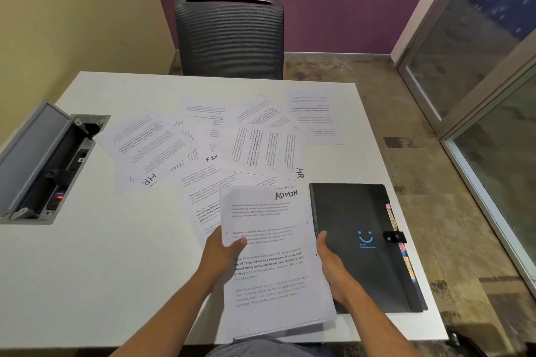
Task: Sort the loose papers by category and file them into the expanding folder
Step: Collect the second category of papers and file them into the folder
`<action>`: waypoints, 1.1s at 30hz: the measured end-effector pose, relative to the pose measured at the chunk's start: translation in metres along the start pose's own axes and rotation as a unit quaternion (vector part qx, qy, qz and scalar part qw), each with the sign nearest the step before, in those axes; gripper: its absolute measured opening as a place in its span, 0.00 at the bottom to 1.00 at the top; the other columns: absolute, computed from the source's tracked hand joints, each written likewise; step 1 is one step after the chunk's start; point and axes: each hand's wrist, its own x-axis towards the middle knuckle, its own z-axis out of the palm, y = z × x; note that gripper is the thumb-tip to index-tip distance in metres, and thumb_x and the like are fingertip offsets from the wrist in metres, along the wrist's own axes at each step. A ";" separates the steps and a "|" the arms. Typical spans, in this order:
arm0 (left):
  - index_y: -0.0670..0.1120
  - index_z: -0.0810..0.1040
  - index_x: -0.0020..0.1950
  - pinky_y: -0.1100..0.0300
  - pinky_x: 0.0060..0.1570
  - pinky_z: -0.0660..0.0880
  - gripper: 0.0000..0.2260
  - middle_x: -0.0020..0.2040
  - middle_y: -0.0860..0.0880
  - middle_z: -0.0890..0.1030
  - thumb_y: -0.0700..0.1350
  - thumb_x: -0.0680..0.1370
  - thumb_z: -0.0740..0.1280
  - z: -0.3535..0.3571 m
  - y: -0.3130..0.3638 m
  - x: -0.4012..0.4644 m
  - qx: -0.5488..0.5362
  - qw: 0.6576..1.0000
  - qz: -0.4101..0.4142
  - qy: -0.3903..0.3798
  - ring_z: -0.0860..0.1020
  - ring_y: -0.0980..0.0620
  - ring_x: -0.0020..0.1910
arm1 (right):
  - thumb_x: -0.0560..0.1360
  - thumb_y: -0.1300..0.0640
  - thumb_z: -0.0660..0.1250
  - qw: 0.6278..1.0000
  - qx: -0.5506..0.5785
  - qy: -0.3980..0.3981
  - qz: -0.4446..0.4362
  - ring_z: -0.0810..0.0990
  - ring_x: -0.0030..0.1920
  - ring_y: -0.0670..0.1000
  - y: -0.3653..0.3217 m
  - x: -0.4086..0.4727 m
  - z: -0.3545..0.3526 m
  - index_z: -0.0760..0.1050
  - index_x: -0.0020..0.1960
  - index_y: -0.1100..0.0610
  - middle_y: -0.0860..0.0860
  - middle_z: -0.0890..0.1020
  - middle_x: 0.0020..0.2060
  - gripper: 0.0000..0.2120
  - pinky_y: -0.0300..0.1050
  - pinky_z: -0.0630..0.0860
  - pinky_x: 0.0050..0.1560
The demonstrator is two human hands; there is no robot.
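A white table [101, 269] fills most of the view, with a grey mesh chair [230, 38] pushed in at its far edge and an open grey cable box [49, 165] sunk into its left side. Loose papers [203, 142] lie fanned across the far half, overlapping, some with "HR" or "FIN" handwritten in a corner. A black expanding folder [356, 217] lies closed at the near right, fastened by a strap, with a blue smiley on its cover and coloured tabs along its right edge. Just left of it, a stack of sheets [269, 284] marked "ADMIN" is held above the near edge. The left hand [223, 252] grips its left side, thumb on top; the right hand [330, 266] grips its right side.
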 end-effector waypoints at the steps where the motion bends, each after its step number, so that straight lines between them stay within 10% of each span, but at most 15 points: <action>1: 0.45 0.78 0.60 0.58 0.42 0.82 0.13 0.52 0.48 0.86 0.38 0.77 0.71 0.003 0.002 0.001 0.020 1.000 0.011 0.003 0.84 0.47 0.51 | 0.81 0.37 0.54 1.000 0.002 -0.015 -0.013 0.83 0.59 0.57 0.000 -0.001 -0.002 0.77 0.64 0.51 0.53 0.84 0.58 0.24 0.60 0.75 0.65; 5: 0.47 0.78 0.59 0.63 0.39 0.80 0.12 0.51 0.50 0.86 0.42 0.76 0.72 0.014 0.000 0.005 0.042 0.999 0.006 0.005 0.85 0.51 0.48 | 0.79 0.61 0.67 0.994 -0.064 -0.043 -0.082 0.83 0.59 0.57 0.006 -0.007 -0.010 0.75 0.67 0.60 0.55 0.84 0.59 0.17 0.58 0.78 0.62; 12: 0.46 0.76 0.57 0.60 0.50 0.74 0.08 0.49 0.52 0.79 0.45 0.79 0.68 0.018 -0.031 0.021 0.259 0.961 0.048 0.088 0.79 0.50 0.51 | 0.77 0.66 0.68 0.988 0.009 0.091 -0.120 0.85 0.53 0.57 0.017 -0.012 -0.042 0.78 0.61 0.58 0.56 0.85 0.55 0.14 0.54 0.82 0.52; 18: 0.44 0.80 0.56 0.59 0.49 0.76 0.17 0.55 0.48 0.79 0.49 0.70 0.74 0.016 -0.070 0.030 0.544 0.785 0.289 -0.072 0.79 0.48 0.50 | 0.76 0.64 0.69 0.974 0.059 0.152 -0.156 0.83 0.56 0.58 0.012 -0.027 -0.078 0.76 0.65 0.57 0.55 0.85 0.56 0.17 0.61 0.80 0.57; 22: 0.45 0.76 0.62 0.51 0.52 0.76 0.31 0.61 0.46 0.75 0.63 0.65 0.71 0.018 -0.081 0.031 0.609 0.728 0.280 -0.142 0.76 0.45 0.56 | 0.74 0.59 0.72 0.965 0.085 0.184 -0.165 0.83 0.56 0.59 0.016 -0.032 -0.096 0.76 0.64 0.55 0.55 0.84 0.56 0.20 0.60 0.80 0.55; 27: 0.45 0.74 0.65 0.44 0.58 0.77 0.28 0.65 0.43 0.76 0.61 0.70 0.66 0.023 -0.092 0.030 0.664 0.686 0.267 -0.130 0.76 0.40 0.63 | 0.49 0.36 0.83 0.961 0.085 0.195 -0.176 0.83 0.56 0.55 0.020 -0.040 -0.107 0.76 0.65 0.51 0.50 0.85 0.57 0.48 0.59 0.78 0.58; 33: 0.44 0.78 0.50 0.54 0.41 0.75 0.14 0.50 0.45 0.78 0.40 0.66 0.73 0.030 -0.086 0.035 0.652 0.668 0.341 -0.112 0.78 0.43 0.48 | 0.74 0.59 0.71 0.963 0.088 0.196 -0.162 0.81 0.59 0.58 0.019 -0.038 -0.101 0.75 0.66 0.52 0.54 0.83 0.59 0.21 0.63 0.77 0.59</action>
